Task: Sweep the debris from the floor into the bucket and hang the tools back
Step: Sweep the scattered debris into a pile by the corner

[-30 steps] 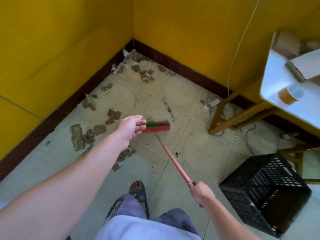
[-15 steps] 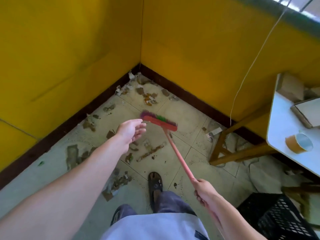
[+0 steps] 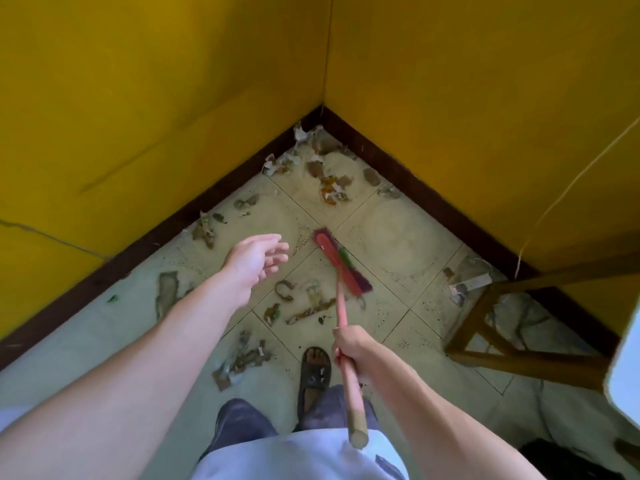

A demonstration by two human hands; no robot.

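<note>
Debris of torn brown cardboard and paper scraps is strewn over the pale tiled floor. One band runs along the dark skirting at the left of the frame, a loose patch lies at centre, and a denser heap fills the wall corner at upper centre.

The left hand hangs over the floor with its fingers loosely spread, holding nothing. Just to its right is the red-backed broom with green and purple bristles. Its blurred head slants from upper left to lower right. Its pink handle runs down the frame into the right hand, which is wrapped round it partway along.

The centre patch sits left of the head, between it and a sandalled foot. The corner heap lies beyond the head, roughly along the handle's line, so the right hand looks set to do the work.

Yellow walls close in the corner. Wooden frame legs and a white surface edge stand at the right. No bucket is in view.
</note>
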